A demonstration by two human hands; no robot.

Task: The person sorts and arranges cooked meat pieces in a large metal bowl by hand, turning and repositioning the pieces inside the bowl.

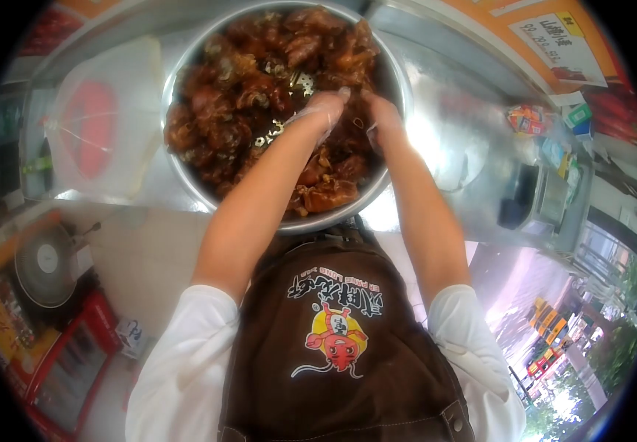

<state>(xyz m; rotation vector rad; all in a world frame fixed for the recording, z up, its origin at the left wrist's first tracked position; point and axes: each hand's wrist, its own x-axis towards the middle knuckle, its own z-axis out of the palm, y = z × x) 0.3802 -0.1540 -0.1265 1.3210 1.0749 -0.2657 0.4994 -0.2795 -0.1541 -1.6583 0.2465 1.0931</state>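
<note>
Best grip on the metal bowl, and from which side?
Likely by the rim, at opposite points, from left and right: the bowl is round, its edge exposed on both sides, while brown chunks fill much of the inside and the apron sits close to the near edge.

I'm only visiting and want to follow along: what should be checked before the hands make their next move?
1. Left hand and right hand within the bowl's rim: ok.
2. White sleeves clear of the brown food: ok.
3. Clear plastic covering on the left hand: ok.
4. Firm grip on the food: cannot tell, partly hidden.
5. Bowl resting fully on the metal counter: cannot tell, base hidden.
</note>
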